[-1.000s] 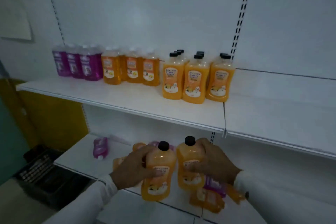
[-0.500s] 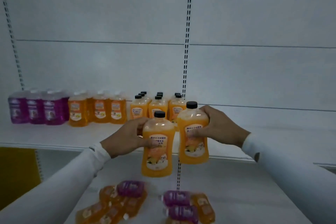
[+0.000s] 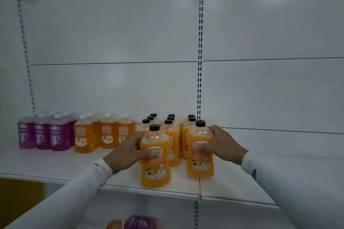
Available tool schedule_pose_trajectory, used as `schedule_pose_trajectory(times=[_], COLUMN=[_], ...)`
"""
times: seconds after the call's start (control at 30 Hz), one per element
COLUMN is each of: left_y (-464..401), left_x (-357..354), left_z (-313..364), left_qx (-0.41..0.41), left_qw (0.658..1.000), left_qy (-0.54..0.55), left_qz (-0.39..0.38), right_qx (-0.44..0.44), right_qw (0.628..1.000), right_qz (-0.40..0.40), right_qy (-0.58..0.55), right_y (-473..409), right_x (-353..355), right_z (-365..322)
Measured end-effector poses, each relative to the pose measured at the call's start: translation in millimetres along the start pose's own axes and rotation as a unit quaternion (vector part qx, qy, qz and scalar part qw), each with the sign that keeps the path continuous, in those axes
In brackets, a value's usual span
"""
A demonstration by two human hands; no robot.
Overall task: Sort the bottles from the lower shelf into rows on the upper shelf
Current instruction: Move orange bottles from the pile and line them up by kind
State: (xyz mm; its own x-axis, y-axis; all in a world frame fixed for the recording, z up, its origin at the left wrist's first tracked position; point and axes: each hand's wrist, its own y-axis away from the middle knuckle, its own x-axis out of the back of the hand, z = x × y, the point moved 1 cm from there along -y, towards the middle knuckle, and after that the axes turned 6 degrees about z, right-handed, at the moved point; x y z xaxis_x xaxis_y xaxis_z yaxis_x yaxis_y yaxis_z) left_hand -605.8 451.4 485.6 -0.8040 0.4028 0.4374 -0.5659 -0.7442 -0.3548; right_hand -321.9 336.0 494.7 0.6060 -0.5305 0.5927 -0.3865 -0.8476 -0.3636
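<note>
Fingers of each hand, left (image 3: 128, 151) and right (image 3: 221, 145), curled round one black-capped orange plastic bottle, left (image 3: 155, 161) and right (image 3: 200, 151), upright on the white upper shelf (image 3: 55, 161).

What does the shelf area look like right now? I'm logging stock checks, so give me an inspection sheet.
Surface: white upper shelf, bare at its right end.
Job's things: two orange bottles with black caps, left one near the front edge, right one further back; black-capped orange rows behind; white-capped orange bottles and purple bottles to the left.
Clutter: purple and orange bottles lying on the lower shelf.
Grippers: left hand grips the left bottle, right hand the right.
Cables: nothing seen.
Surroundings: white back panels, slotted uprights.
</note>
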Motion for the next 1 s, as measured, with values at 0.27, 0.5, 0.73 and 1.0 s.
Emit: schedule_pose_trajectory(times=[0.27,0.5,0.73,1.0], left_y=[-42,-73,-85,-84], left_x=[28,52,56,48], left_z=[-53,-89,-100,-104], left_qx=[-0.001,-0.032,-0.071,-0.057], left_qw=[0.999,0.996,0.994,0.998], left_qy=[0.0,-0.005,-0.02,-0.016], left_qz=[-0.055,-0.084,-0.076,-0.034], right_qx=[-0.064,-0.076,-0.076,-0.078], right_qw=[0.998,0.995,0.992,0.993], right_qz=[0.015,0.057,0.088,0.087], right_qy=[0.005,0.014,0.039,-0.004], right_y=[-40,-54,-59,-62], right_x=[-39,-58,-68,-70], right_z=[21,23,18,29])
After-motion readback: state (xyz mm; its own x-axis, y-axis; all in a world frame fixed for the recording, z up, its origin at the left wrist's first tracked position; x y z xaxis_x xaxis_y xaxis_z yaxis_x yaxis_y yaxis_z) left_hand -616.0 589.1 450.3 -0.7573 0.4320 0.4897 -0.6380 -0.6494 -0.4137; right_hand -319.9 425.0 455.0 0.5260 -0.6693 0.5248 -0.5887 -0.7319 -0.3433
